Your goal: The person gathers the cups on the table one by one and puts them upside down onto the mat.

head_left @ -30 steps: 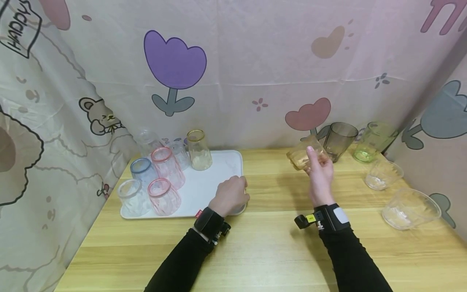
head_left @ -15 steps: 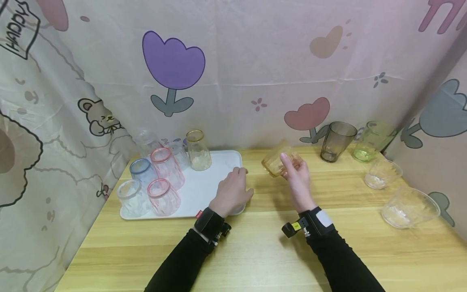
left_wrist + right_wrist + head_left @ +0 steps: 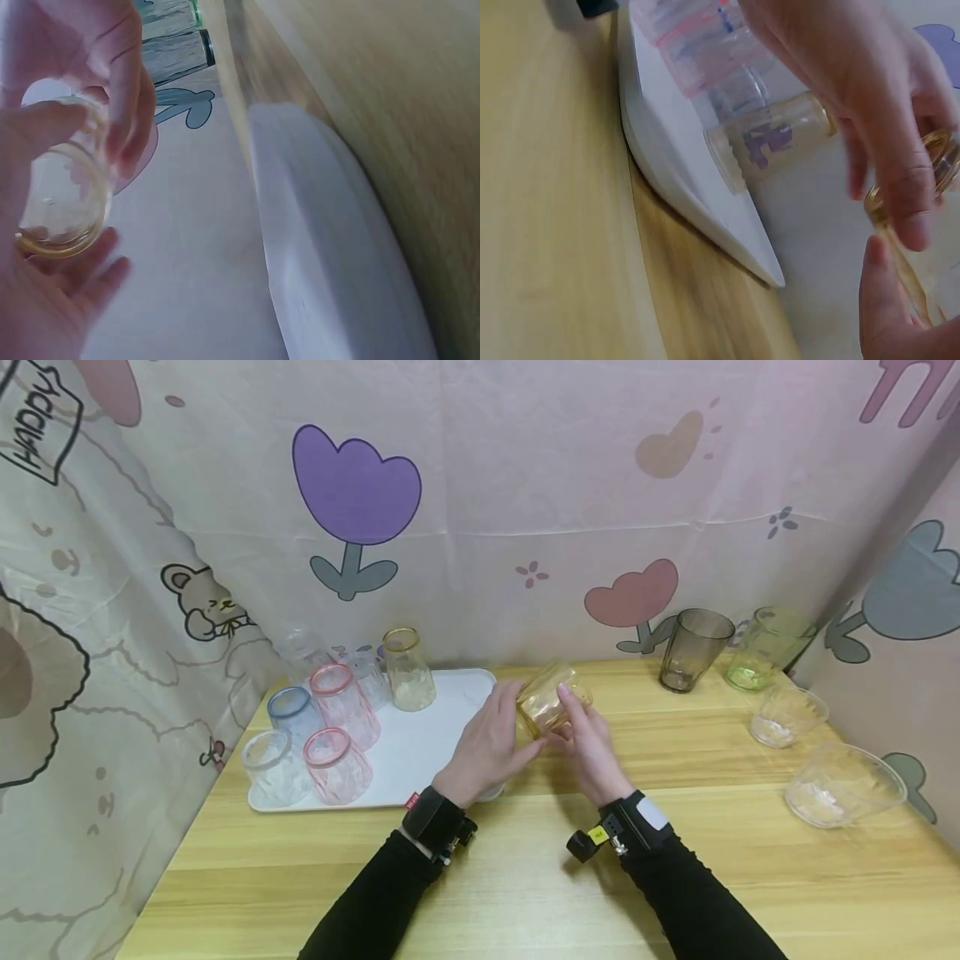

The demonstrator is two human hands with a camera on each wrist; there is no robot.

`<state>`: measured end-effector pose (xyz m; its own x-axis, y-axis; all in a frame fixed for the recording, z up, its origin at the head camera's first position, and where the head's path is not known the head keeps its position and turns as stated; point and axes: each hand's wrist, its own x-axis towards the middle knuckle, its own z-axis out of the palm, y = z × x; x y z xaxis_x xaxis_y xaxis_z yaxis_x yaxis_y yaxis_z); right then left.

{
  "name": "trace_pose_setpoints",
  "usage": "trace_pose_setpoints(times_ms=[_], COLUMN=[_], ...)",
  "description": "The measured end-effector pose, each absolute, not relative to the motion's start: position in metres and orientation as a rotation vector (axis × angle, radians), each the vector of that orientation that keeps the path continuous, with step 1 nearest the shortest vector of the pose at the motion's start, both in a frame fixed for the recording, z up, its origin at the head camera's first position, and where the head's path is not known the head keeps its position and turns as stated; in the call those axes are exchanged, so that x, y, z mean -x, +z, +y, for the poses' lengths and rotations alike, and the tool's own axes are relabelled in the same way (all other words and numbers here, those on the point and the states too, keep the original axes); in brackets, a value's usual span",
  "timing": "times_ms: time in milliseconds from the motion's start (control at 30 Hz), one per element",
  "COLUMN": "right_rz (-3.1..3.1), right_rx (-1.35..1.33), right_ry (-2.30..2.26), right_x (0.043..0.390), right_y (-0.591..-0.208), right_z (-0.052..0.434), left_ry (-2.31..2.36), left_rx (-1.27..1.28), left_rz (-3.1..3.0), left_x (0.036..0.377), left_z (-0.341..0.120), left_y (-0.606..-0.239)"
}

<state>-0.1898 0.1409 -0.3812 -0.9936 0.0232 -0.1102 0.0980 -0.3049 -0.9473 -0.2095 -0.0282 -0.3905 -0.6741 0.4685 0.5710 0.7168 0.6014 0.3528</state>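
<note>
A small amber glass point(image 3: 550, 700) is held tilted above the table, just right of the white tray point(image 3: 427, 752). My left hand point(image 3: 510, 714) grips it from the left and my right hand point(image 3: 573, 710) from the right, fingers curled round its sides. In the left wrist view the amber glass point(image 3: 64, 202) shows its base, with fingers wrapped over and under it. The right wrist view catches only an edge of the amber glass point(image 3: 937, 161) behind fingers. Several glasses stand upside down on the tray, among them two pink glasses point(image 3: 337, 760) and a gold-rimmed one point(image 3: 408, 668).
At the back right of the wooden table point(image 3: 525, 877) stand a grey tumbler point(image 3: 693, 647) and a green glass point(image 3: 765, 647). A small clear cup point(image 3: 787, 714) and a wider clear bowl point(image 3: 843, 785) sit near the right edge. Printed curtains close off the back and sides.
My right hand carried the amber glass leftward from near the grey tumbler to the tray's right edge. My left hand lifted off the tray rim and took hold of the glass too.
</note>
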Motion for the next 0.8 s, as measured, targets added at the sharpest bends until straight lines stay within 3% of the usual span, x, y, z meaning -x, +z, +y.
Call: trace_pose_setpoints(times_ms=[333,800], right_rz=[1.604,1.880], right_rx=[-0.094,0.110], right_ry=[-2.560,-2.507], right_x=[0.189,0.187], right_y=[-0.383,-0.380], right_z=[0.137,0.131], left_ry=[-0.773,-0.770], left_rx=[1.114,1.063], left_rz=[-2.062,-1.999], left_x=[0.213,0.213], left_z=[-0.029,-0.047], left_y=[-0.385,-0.363])
